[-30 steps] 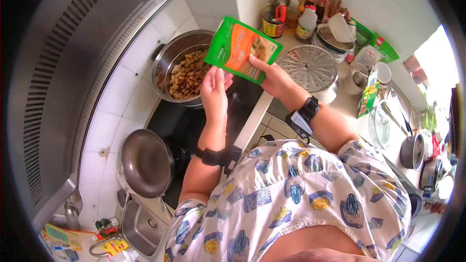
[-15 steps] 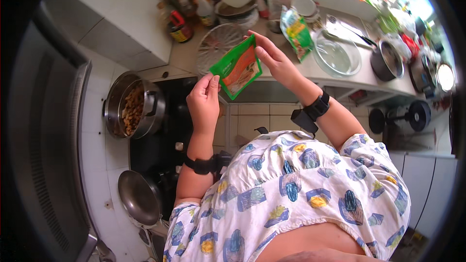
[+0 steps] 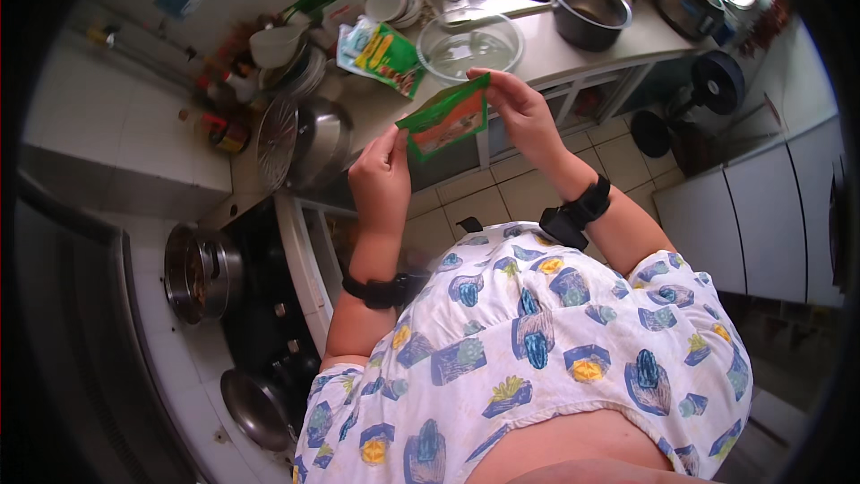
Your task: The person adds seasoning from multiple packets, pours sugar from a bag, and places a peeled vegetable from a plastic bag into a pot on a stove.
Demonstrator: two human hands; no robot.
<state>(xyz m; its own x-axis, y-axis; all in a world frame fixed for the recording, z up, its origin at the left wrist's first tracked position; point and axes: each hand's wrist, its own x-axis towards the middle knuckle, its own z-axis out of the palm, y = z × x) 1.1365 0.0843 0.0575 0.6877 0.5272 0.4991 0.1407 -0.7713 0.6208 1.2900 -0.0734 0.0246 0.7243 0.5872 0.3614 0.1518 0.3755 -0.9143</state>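
Observation:
A green and orange seasoning packet [image 3: 448, 124] is stretched between my two hands, above the gap in front of the counter. My left hand [image 3: 380, 172] pinches its left edge between thumb and fingers. At the upper right corner, my right hand [image 3: 518, 106] grips it in the same way. The packet's printed face is tilted, so I see it at a slant. Whether its top edge is torn cannot be made out. Behind it on the counter sit a clear bowl of liquid [image 3: 470, 47] and a green and yellow food pouch [image 3: 387, 56].
A steel pot with food [image 3: 202, 273] and a frying pan [image 3: 255, 408] are on the black stove [image 3: 260, 291] at left. A metal basin [image 3: 322, 139] stands by stacked dishes. Further right are a dark pot [image 3: 591, 11], a cooker [image 3: 690, 2] and a black fan [image 3: 717, 82].
My view has turned to the right, so the counter and stove have shifted left in the picture. The packet is still in both hands but lies flatter, its face tipped away.

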